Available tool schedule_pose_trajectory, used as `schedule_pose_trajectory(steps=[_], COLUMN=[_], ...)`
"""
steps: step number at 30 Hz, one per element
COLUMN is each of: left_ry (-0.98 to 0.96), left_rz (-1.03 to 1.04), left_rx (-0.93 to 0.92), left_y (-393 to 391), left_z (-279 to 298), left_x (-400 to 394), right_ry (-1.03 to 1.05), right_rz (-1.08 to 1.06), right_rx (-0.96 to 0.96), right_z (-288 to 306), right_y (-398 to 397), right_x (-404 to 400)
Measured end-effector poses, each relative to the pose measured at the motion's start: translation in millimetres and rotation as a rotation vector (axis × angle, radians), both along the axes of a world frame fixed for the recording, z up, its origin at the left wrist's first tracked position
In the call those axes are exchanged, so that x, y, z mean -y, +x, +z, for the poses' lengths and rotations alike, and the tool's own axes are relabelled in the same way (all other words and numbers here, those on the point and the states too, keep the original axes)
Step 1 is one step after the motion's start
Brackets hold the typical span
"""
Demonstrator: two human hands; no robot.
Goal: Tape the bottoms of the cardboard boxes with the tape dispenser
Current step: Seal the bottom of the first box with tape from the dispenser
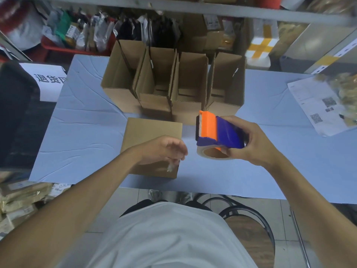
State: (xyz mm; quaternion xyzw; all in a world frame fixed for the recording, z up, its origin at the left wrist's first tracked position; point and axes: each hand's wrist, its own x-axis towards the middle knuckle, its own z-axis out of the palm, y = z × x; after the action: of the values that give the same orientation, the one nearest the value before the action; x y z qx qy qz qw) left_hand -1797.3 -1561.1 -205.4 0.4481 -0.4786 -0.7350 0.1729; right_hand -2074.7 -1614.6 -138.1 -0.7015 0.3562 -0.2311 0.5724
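Note:
A closed cardboard box [146, 130] lies on the blue table [81, 132] in front of me. My left hand [164, 149] hovers over its near right part and pinches a small crumpled scrap of clear tape [172, 167]. My right hand [251, 140] grips the blue and orange tape dispenser [218, 134] with its tape roll [212, 153], held in the air to the right of the box. Behind, several open cardboard boxes [189, 88] stand in a row.
Printed sheets [316, 105] lie on the table's right part. Shelves with bags and parcels [92, 33] run along the back. A black chair [17, 113] stands at the left, a white sign [48, 80] beside it. A stool [249, 229] is under the table edge.

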Motion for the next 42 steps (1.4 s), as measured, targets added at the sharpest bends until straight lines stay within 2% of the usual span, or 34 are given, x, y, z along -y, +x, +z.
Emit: schedule_pose_trajectory(steps=[3,6,11,16,25,31,34,36,42], left_ry=[-0.005,0.012,0.054,-0.047,-0.146,-0.007,-0.010,-0.027,-0.309], left_rz=[0.125,0.150,0.233,0.333,0.293,0.309,0.315,0.305,0.117], left_rx=[0.084,0.136,0.329,0.570,0.584,0.617,0.739,0.749,0.669], left_y=[12.7,22.5,24.5,13.4,-0.4,3.5,2.5,2.9,-4.1], left_z=[-1.5,1.1,6.6,8.8,17.8,20.6,19.1,20.7,41.5], left_x=[2.0,8.8,14.5,25.6,32.2,35.0,33.9,32.5,29.8], right_ry=[-0.003,-0.002,-0.016,-0.010,-0.071,-0.054,-0.046,-0.040,0.022], right_rz=[0.000,0.004,-0.005,-0.002,0.039,-0.022,-0.048,-0.056,-0.048], right_rx=[-0.014,-0.028,-0.062,-0.202,-0.232,-0.186,-0.164,-0.164,-0.179], right_z=[-1.4,-6.8,-16.3,-39.6,-56.2,-65.0,-67.0,-68.6,-72.9], right_y=[-4.8,-4.8,0.8,5.5,10.9,9.9,11.6,12.9,15.6], right_x=[1.1,1.2,2.2,8.2,10.5,7.8,7.2,7.1,7.2])
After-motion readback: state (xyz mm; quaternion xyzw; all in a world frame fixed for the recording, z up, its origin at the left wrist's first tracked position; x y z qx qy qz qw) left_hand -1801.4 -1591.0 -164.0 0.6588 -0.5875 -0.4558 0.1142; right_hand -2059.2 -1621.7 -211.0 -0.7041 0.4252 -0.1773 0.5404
